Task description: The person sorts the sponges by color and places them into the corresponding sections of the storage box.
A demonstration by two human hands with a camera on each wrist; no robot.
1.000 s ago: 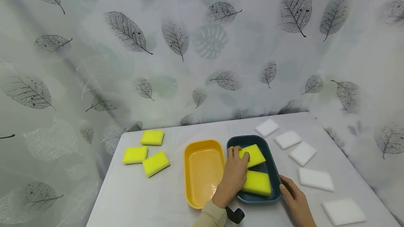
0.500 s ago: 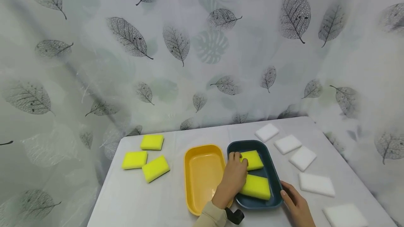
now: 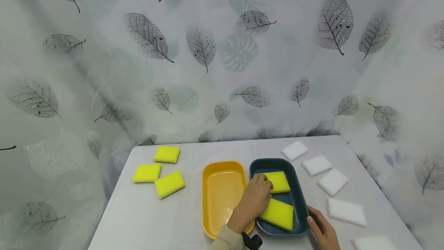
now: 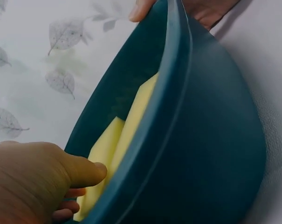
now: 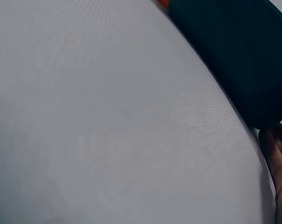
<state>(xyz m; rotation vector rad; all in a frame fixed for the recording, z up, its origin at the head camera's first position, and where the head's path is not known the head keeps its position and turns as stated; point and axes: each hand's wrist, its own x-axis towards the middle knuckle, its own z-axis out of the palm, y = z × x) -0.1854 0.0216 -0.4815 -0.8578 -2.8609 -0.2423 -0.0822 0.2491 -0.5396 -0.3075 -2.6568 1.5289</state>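
Observation:
My left hand [image 3: 254,196] reaches into a dark teal plastic tub [image 3: 297,200] and pinches the left end of the farther yellow sponge [image 3: 279,182]. A nearer yellow sponge [image 3: 277,214] lies slanted in the same tub, its left end close to my hand. In the left wrist view my thumb [image 4: 92,171] overlaps the sponges, and the other fingers are curled and partly hidden. My right hand [image 3: 324,228] holds the tub's near right corner from outside, thumb and fingers round it. A yellow-orange tub [image 3: 222,192] stands just left of the teal one.
Several yellow sponges [image 3: 145,173] with dark undersides lie at the table's left. Several white sponges [image 3: 333,181] are spread down the right side. A leaf-print curtain [image 3: 204,99] hangs behind the white-covered table [image 3: 166,223].
The view has shifted slightly. The nearer sponge has turned a little, with its right end now closer to me. My left hand has come slightly nearer; my right hand stays at the tub's corner.

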